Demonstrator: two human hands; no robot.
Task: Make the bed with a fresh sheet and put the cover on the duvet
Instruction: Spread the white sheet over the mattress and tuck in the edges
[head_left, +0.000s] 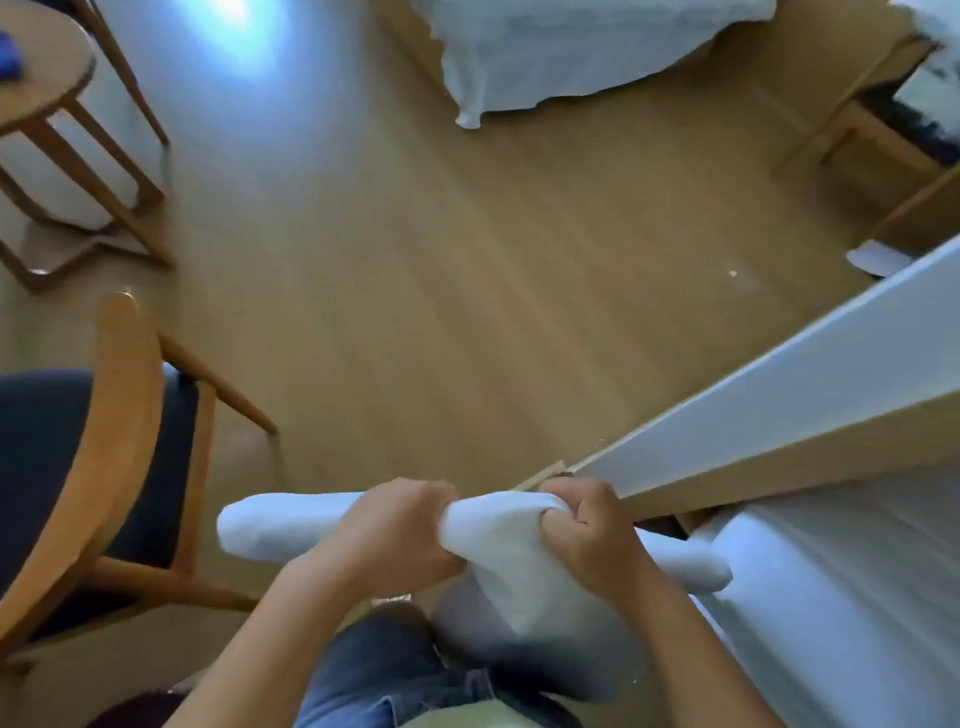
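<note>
Bedside, left hand (395, 530), right hand (589, 527) bunch (soft) sheet (501, 569).

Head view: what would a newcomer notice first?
The left hand and right hand grip a bunched white sheet at bottom centre. The near bed runs along the right edge; a wooden chair sits at left, and a far bed at top.

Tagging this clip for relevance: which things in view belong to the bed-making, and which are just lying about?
In the job: bunched white cloth, gripped by left hand and right hand; white-covered bed at right.
Lying about: wooden chair with dark seat; round wooden table; blue thing on it; white paper on floor.
</note>
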